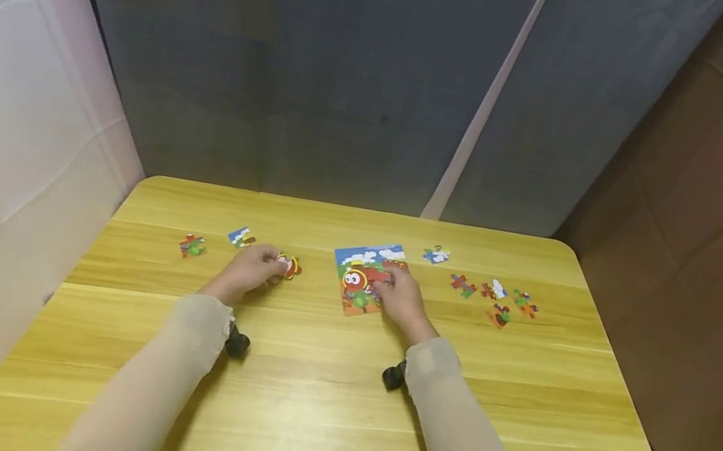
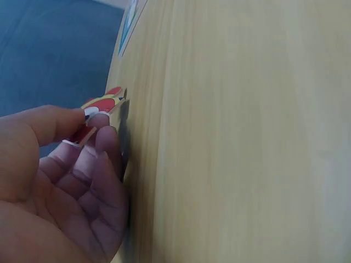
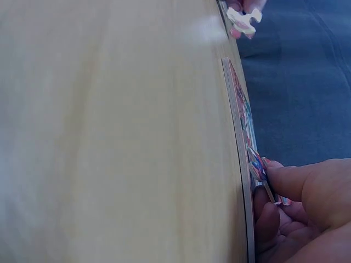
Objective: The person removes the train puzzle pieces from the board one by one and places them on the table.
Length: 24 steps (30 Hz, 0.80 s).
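My left hand [image 1: 248,271] pinches a red, yellow and white jigsaw piece [image 1: 290,267] between thumb and fingers, left of the puzzle board. In the left wrist view that piece [image 2: 101,104] is tilted up off the wooden surface. My right hand [image 1: 405,299] is at the right side of the picture puzzle board [image 1: 357,252], which shows a blue sky, clouds and a red cartoon face. The right wrist view has its thumb and fingers pinching a small colourful jigsaw piece [image 3: 258,166] close over the board; the fingers hide part of it.
Two loose pieces, one green and red [image 1: 192,246], one blue and white [image 1: 242,237], lie left of my left hand. Several more lie to the right, among them a blue-white piece [image 1: 436,255] and an orange-brown piece [image 1: 499,316]. A dark partition [image 1: 353,98] stands behind the table [image 1: 307,390].
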Each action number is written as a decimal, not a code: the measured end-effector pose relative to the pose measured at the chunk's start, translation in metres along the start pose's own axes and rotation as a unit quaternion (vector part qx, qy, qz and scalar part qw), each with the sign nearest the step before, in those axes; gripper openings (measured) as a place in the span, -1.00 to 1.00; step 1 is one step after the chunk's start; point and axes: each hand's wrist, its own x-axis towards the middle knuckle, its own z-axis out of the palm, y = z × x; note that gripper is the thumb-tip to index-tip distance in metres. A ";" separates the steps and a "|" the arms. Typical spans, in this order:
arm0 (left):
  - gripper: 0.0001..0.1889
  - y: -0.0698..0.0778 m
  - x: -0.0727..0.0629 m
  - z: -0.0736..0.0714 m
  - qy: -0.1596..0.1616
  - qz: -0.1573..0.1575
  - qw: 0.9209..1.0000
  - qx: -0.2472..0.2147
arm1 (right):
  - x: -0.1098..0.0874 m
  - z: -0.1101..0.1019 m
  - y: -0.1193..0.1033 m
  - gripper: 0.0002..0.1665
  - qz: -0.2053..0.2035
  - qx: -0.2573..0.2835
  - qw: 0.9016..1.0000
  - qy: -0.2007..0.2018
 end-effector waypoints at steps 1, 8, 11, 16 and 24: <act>-0.78 -0.002 -0.002 -0.005 -0.001 -0.003 1.000 0.005 | 0.000 0.000 0.000 -0.45 0.000 -0.002 1.000 0.001; -0.61 -0.015 -0.015 -0.039 0.007 -0.001 0.997 0.082 | -0.001 -0.002 0.000 -0.45 -0.003 -0.007 1.000 0.001; -0.49 -0.019 -0.020 -0.050 0.020 -0.006 0.992 0.125 | -0.002 -0.002 0.000 -0.44 -0.007 -0.008 1.000 0.002; -0.54 -0.024 -0.027 -0.064 0.063 0.001 0.982 0.181 | -0.002 -0.001 0.001 -0.45 -0.008 -0.005 1.000 0.003; -0.54 -0.035 -0.038 -0.082 0.080 -0.014 0.973 0.217 | 0.001 -0.001 0.005 -0.44 -0.010 0.002 1.000 -0.001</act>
